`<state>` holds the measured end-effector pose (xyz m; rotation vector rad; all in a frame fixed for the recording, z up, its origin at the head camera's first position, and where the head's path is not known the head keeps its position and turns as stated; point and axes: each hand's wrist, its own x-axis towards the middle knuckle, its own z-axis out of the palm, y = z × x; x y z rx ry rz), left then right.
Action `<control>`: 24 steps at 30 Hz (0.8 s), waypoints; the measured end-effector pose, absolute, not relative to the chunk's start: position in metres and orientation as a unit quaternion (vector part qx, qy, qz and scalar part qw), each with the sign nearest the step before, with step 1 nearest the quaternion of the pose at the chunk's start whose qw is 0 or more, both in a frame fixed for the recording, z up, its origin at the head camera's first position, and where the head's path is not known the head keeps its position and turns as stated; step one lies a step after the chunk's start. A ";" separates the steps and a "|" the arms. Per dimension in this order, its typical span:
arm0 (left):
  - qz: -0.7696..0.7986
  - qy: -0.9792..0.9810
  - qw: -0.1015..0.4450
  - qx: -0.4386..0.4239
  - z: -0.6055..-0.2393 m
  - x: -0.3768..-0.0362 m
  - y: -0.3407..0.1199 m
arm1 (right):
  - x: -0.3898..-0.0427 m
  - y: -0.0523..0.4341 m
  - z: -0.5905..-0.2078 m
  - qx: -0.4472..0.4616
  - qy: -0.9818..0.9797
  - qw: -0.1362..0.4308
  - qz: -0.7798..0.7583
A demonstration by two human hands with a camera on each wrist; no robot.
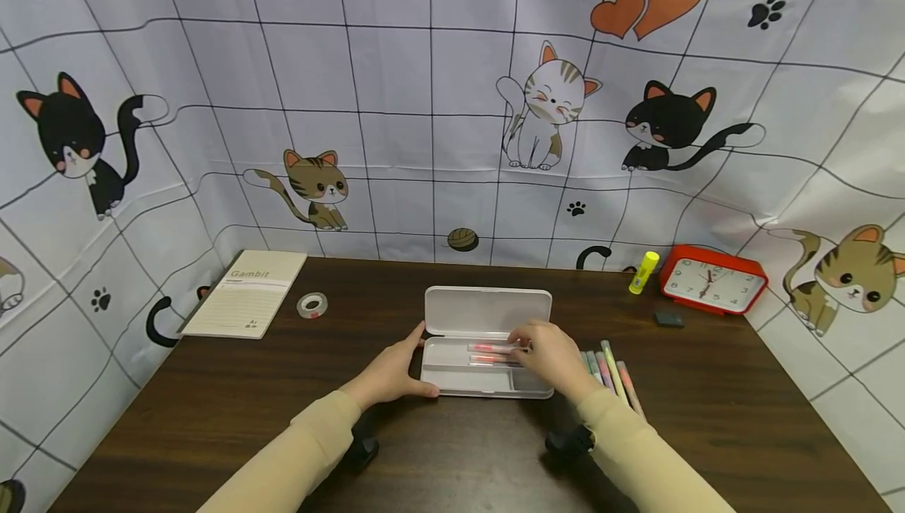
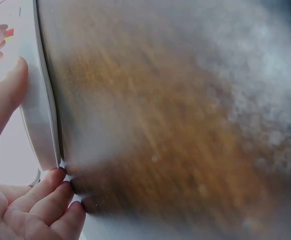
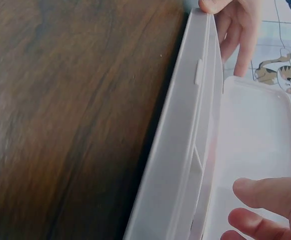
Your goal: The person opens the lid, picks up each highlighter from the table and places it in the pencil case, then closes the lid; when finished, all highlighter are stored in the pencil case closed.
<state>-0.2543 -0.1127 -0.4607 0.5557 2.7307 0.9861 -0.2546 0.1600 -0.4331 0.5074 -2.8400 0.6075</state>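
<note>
A white pencil case (image 1: pixel 452 381) lies with its lid raised at the back. Several pens with pink and orange parts (image 1: pixel 488 348) lie in its rear compartment. My left hand (image 1: pixel 389 371) grips the case's left end, thumb at the front corner and fingers toward the back. In the left wrist view its fingertips (image 2: pixel 58 172) touch the case's edge. Over the right part of the case is my right hand (image 1: pixel 547 352), its fingers overlapping the pens' right ends. The right wrist view shows its thumb and fingers (image 3: pixel 255 192) apart before the lid (image 3: pixel 258 130), nothing visible between them.
Several coloured markers (image 1: pixel 611 371) lie right of the case, partly behind the right forearm. Farther right are a yellow glue stick (image 1: pixel 643 273), a red clock (image 1: pixel 714 279) and a dark eraser-like block (image 1: pixel 668 320). A notebook (image 1: pixel 247 293) and tape roll (image 1: pixel 312 305) lie left.
</note>
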 end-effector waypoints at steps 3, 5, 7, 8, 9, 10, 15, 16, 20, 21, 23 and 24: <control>0.332 0.920 0.095 0.185 -0.461 -0.254 -0.113 | -0.255 0.167 -0.434 0.168 -0.957 0.093 0.216; 0.332 0.920 0.096 0.185 -0.461 -0.254 -0.113 | -0.255 0.172 -0.435 0.165 -0.957 0.089 0.223; 0.331 0.921 0.096 0.184 -0.462 -0.254 -0.113 | -0.254 0.177 -0.436 0.161 -0.956 0.086 0.229; 0.330 0.921 0.096 0.184 -0.462 -0.255 -0.113 | -0.254 0.179 -0.436 0.159 -0.956 0.084 0.233; 0.331 0.921 0.097 0.183 -0.462 -0.255 -0.113 | -0.253 0.181 -0.435 0.157 -0.956 0.083 0.235; 0.330 0.921 0.096 0.183 -0.462 -0.255 -0.113 | -0.253 0.183 -0.435 0.158 -0.955 0.082 0.237; 0.331 0.920 0.096 0.185 -0.460 -0.255 -0.112 | -0.249 0.196 -0.435 0.160 -0.954 0.083 0.241; 0.332 0.920 0.097 0.185 -0.460 -0.255 -0.112 | -0.248 0.199 -0.435 0.160 -0.954 0.082 0.242; 0.333 0.919 0.096 0.185 -0.459 -0.254 -0.112 | -0.244 0.212 -0.436 0.148 -0.957 0.077 0.238; 0.333 0.920 0.095 0.185 -0.459 -0.254 -0.112 | -0.243 0.215 -0.437 0.144 -0.958 0.075 0.237; 0.332 0.920 0.094 0.185 -0.459 -0.253 -0.112 | -0.241 0.222 -0.437 0.134 -0.961 0.071 0.233; 0.333 0.920 0.094 0.185 -0.459 -0.253 -0.112 | -0.240 0.226 -0.438 0.129 -0.962 0.070 0.231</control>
